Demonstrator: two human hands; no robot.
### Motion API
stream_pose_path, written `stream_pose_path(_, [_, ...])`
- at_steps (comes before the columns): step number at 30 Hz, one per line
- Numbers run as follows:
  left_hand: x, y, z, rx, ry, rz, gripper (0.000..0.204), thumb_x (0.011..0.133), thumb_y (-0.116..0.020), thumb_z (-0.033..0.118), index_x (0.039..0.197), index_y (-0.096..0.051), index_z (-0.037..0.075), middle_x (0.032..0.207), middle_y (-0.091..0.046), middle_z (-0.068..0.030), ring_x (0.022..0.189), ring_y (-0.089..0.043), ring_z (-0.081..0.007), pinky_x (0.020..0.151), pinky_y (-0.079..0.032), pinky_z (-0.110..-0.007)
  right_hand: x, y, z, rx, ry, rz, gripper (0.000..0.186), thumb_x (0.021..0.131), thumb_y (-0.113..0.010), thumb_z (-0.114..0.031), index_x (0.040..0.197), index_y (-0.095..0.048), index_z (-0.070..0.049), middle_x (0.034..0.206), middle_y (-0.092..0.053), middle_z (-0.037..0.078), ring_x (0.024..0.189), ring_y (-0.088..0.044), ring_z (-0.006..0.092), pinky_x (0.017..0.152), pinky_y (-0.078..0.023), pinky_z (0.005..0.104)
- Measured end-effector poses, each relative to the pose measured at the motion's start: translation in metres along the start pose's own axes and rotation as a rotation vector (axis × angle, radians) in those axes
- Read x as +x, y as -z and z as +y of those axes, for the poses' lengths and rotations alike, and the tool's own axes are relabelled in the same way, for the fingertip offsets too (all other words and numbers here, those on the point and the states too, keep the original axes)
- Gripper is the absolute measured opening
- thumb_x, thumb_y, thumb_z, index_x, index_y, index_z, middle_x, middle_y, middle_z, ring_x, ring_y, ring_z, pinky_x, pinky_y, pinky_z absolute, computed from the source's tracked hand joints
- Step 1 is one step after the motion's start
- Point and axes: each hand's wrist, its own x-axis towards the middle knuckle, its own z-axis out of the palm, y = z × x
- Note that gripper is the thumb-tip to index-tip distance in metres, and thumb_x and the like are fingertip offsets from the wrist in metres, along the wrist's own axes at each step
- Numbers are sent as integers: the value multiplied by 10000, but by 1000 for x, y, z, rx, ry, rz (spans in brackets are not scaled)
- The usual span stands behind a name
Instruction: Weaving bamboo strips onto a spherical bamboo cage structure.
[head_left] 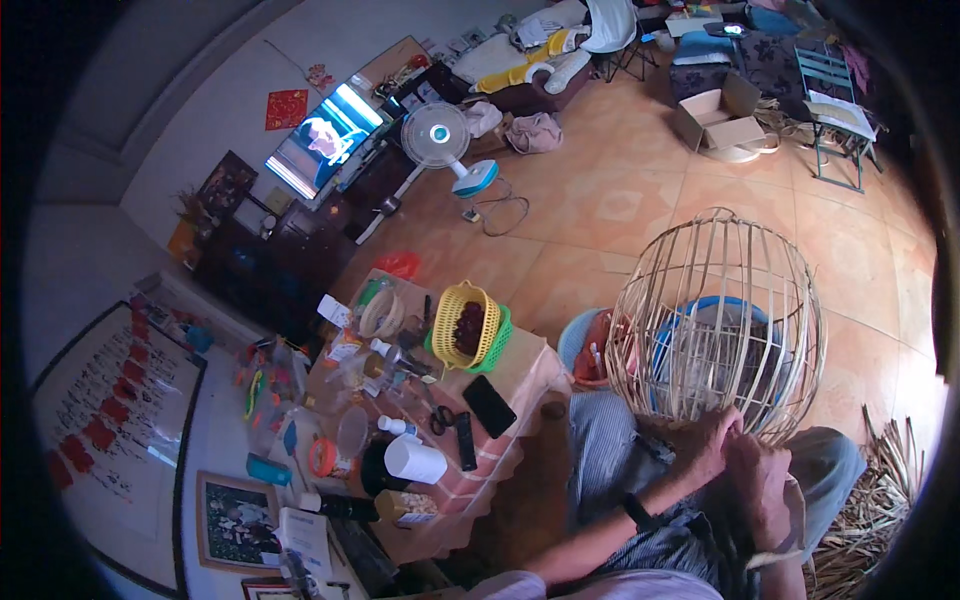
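An openwork bamboo basket frame (pixel 617 350), domed and made of pale slats, lies in front of my knees. My left hand (pixel 708 440) is closed at its near edge, with the fingertips pinched together; what they grip is too small to tell. Close against it, my right hand (pixel 757 470) is also closed. A pale bamboo strip (pixel 797 515) runs from the right hand and curls back by that wrist. Both hands rest above my lap, between the knees. Through the slats a blue basin (pixel 660 345) shows.
At left stands a cluttered table (pixel 530 365) with a phone (pixel 489 406), scissors (pixel 441 419), a white cup (pixel 415 460) and a yellow basket (pixel 489 300). Loose bamboo strips (pixel 880 500) pile at right. Farther off are a fan (pixel 437 137), a cardboard box (pixel 715 125) and a folding chair (pixel 838 115).
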Motion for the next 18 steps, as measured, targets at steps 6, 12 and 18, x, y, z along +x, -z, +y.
stream_pose_path(6, [2, 15, -2, 77, -212, -24, 248, 909, -600, -43, 1137, -624, 53, 986, -648, -179, 1021, -646, -404, 895, -519, -495, 18, 22, -15, -7, 76, 98, 200, 827, -807, -201, 804, -673, -55, 736, -632, 135, 714, -656, 383, 668, -542, 494])
stream_pose_path(12, [0, 32, -6, 234, -148, -297, 360, 926, -584, -14, 1283, -620, 7, 1145, -677, -185, 1125, -637, -385, 1000, -512, -474, -7, 0, 12, 45, -110, -20, 349, 809, -878, -259, 778, -590, -64, 701, -620, 144, 664, -654, 388, 625, -532, 479])
stream_pose_path(18, [8, 47, -10, 253, -304, -348, 358, 946, -592, 39, 1301, -621, 5, 1135, -691, -179, 1102, -646, -371, 984, -515, -467, -22, -21, 33, 103, -144, 51, 361, 815, -883, -259, 783, -581, -65, 670, -624, 160, 626, -662, 399, 581, -522, 471])
